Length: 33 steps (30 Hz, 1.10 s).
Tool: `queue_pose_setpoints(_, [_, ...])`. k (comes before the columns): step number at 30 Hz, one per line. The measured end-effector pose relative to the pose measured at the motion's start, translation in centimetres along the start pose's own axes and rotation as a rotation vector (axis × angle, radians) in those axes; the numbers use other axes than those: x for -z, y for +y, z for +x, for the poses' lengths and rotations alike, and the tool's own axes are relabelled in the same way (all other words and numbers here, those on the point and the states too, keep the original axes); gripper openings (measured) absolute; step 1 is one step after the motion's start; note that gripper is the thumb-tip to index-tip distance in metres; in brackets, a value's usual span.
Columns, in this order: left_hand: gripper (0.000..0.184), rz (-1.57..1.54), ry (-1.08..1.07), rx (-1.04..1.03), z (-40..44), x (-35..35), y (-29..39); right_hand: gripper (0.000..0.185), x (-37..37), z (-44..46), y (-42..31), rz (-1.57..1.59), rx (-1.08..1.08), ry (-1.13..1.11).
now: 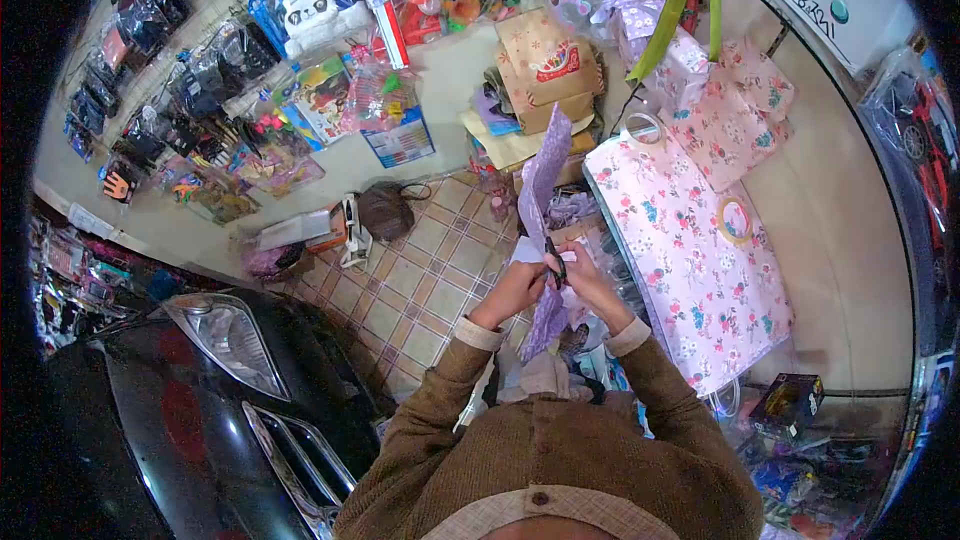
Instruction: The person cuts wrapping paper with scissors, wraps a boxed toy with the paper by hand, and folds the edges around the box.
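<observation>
two-handed, with purple paper (543, 165) and dark scissors (558, 272)
gripping scissors in right hand (591, 281), pinching paper in left hand (515, 290), near floral paper (690, 270)

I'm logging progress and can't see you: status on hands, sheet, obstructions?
Left hand gripping purple sheet; right hand on dark scissors. Sheet between the hands. No obstruction seen; pink floral paper off to the right.

Held sheet (540, 178) is lilac, pale-patterned; scissors (559, 274), black. Spread paper (690, 265) shows pink ground, floral print in red and blue. Jacket (560, 440): brown; collar (600, 507): beige check. Ribbon (664, 25): olive.
</observation>
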<state>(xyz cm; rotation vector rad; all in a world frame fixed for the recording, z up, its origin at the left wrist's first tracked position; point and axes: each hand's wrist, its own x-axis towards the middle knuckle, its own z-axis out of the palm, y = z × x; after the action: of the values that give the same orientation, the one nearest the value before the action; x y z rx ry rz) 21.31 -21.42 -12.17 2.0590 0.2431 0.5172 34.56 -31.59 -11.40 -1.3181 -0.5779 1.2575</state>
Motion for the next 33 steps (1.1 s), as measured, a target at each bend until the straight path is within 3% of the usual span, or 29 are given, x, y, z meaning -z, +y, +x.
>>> queue_pose_setpoints(6, [0.009,0.029,-0.015,0.066,-0.3,-0.1,0.8,0.046,0.5,0.5,0.9,-0.029,0.021,0.02])
queue_pose_setpoints(9, [0.011,0.084,0.006,-0.01,-0.3,-0.1,0.8,0.047,0.7,0.7,1.9,0.026,0.113,0.004])
queue_pose_setpoints(18, [0.013,0.1,0.03,0.038,-0.8,-0.6,0.5,0.052,-0.1,1.1,0.5,0.048,-0.025,0.102])
queue_pose_setpoints(27, [0.013,0.061,0.029,0.069,-1.3,-1.4,0.2,0.054,0.4,1.1,1.0,0.061,0.087,0.044])
queue_pose_setpoints(33, [0.012,0.093,-0.009,0.094,-1.3,-1.9,0.7,0.053,0.6,1.4,-0.4,-0.062,0.0,0.113])
